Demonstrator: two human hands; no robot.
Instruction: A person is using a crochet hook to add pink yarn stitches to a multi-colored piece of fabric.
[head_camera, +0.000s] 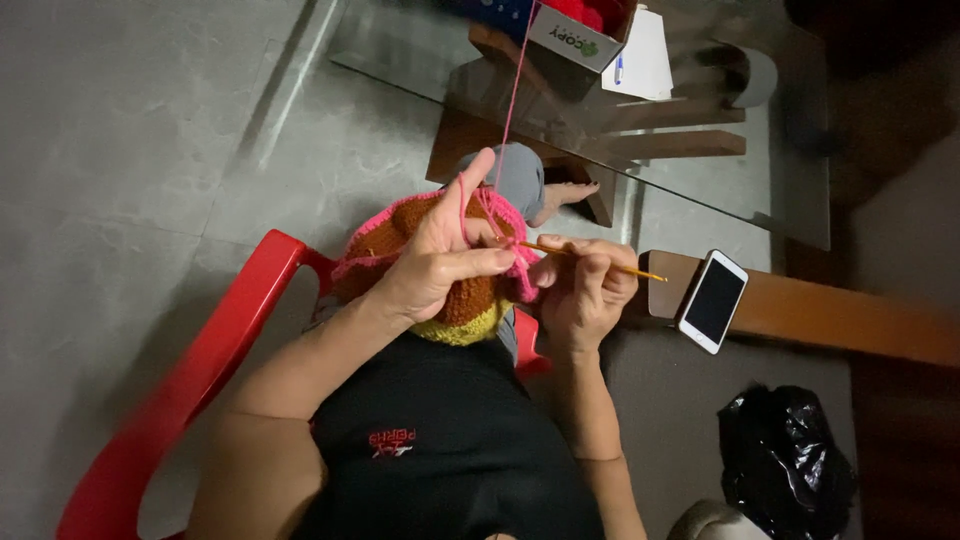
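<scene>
Two hands at work mid-stitch over the lap. Left hand (435, 262) fingers pinching the pink, brown and yellow crochet piece (450, 300), pink yarn (508, 115) over the raised forefinger. Right hand (580, 290) fingers closed on the yellow hook (600, 262). Next, probably: catching yarn, drawing through steadily. Farther: phone (713, 300), glass surface (700, 190).

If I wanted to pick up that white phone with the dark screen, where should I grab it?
Probably by its two long edges, coming from above. The phone lies flat, screen up, on the wooden bench, with its lower corner seemingly overhanging the edge, so fingers could slip under there.
</scene>
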